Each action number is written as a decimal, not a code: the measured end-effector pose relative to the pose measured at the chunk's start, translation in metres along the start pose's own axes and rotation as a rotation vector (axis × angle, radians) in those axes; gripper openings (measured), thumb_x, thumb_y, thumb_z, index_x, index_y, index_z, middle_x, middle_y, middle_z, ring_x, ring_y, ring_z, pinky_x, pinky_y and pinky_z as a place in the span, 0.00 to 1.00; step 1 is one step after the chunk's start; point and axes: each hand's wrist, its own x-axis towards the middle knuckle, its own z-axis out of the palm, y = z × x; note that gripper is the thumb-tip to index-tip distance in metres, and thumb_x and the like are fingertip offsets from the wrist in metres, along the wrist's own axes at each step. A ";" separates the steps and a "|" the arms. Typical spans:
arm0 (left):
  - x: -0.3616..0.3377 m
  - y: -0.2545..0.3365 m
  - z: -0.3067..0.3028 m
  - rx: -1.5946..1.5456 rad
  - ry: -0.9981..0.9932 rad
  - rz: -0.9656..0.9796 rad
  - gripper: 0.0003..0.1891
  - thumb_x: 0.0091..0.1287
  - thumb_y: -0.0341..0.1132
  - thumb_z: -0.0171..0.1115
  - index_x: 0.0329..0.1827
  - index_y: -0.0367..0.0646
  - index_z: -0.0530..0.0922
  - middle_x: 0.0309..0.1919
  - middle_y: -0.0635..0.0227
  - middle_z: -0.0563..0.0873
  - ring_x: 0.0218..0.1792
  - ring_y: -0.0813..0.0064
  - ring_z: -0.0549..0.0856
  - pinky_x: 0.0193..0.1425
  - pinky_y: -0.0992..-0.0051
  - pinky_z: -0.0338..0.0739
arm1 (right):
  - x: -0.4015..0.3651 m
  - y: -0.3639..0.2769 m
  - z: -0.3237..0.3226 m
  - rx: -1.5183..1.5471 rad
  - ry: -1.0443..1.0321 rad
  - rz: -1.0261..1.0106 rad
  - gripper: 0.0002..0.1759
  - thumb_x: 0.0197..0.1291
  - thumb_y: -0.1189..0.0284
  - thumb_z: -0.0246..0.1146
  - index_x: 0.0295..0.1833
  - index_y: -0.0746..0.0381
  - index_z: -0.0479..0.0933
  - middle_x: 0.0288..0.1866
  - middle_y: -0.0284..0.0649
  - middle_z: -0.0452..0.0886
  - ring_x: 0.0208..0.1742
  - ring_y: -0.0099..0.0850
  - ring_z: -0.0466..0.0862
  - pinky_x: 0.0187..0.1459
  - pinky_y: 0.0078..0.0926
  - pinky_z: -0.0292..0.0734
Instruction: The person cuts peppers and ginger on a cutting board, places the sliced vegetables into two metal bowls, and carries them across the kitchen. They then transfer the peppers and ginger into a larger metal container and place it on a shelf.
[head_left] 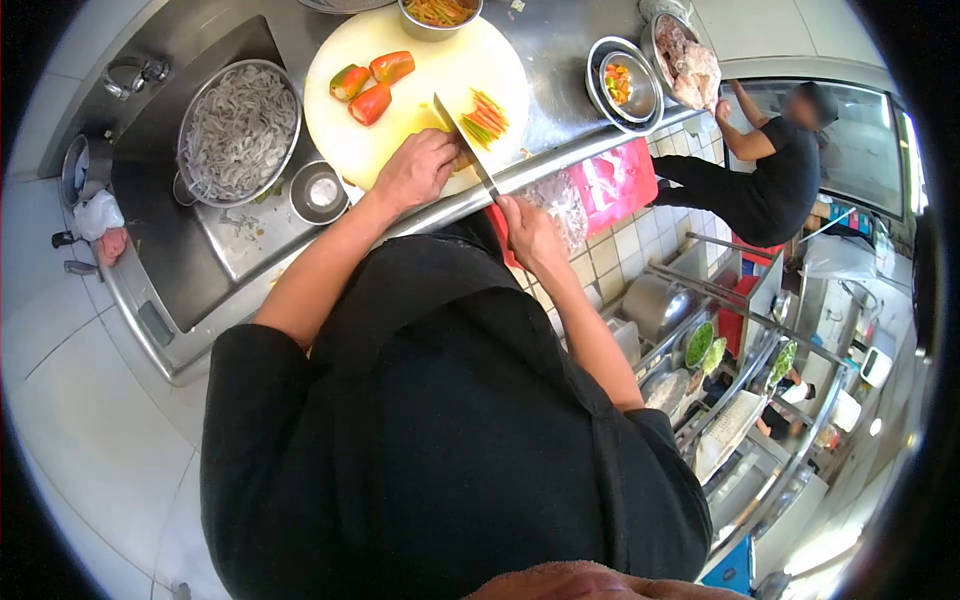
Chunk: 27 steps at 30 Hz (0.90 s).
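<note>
A round cutting board lies on the steel counter. My right hand is closed around the handle of a knife, whose blade crosses the board. Beside the blade, my left hand has its fingers curled down on the board; what lies under them is hidden. Thin red and green pepper strips sit just right of the blade. Three larger red pepper pieces rest at the board's upper left.
A colander of greyish strips stands in the sink, beside a small bowl. Nested bowls with chopped pepper and a bowl of meat are at right. A person in black stands beyond; shelves hold greens.
</note>
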 end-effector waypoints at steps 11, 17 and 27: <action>-0.006 -0.002 0.001 -0.030 0.043 -0.001 0.09 0.62 0.28 0.68 0.45 0.35 0.85 0.47 0.56 0.86 0.52 0.54 0.84 0.60 0.60 0.79 | 0.008 0.004 -0.004 0.051 -0.049 0.004 0.31 0.80 0.48 0.51 0.51 0.66 0.84 0.38 0.66 0.83 0.44 0.65 0.85 0.48 0.52 0.78; -0.011 -0.005 0.003 -0.031 0.047 -0.014 0.10 0.61 0.27 0.69 0.44 0.35 0.85 0.48 0.55 0.86 0.53 0.54 0.84 0.60 0.61 0.79 | -0.004 0.006 -0.001 0.055 -0.053 0.050 0.31 0.80 0.47 0.51 0.51 0.67 0.84 0.40 0.65 0.84 0.47 0.65 0.84 0.50 0.51 0.77; -0.010 -0.006 0.003 0.012 0.086 -0.017 0.07 0.61 0.29 0.71 0.40 0.37 0.85 0.45 0.58 0.87 0.52 0.56 0.84 0.58 0.61 0.79 | 0.001 0.000 0.006 0.047 -0.033 0.008 0.30 0.80 0.48 0.50 0.56 0.65 0.85 0.47 0.67 0.84 0.56 0.64 0.83 0.56 0.54 0.77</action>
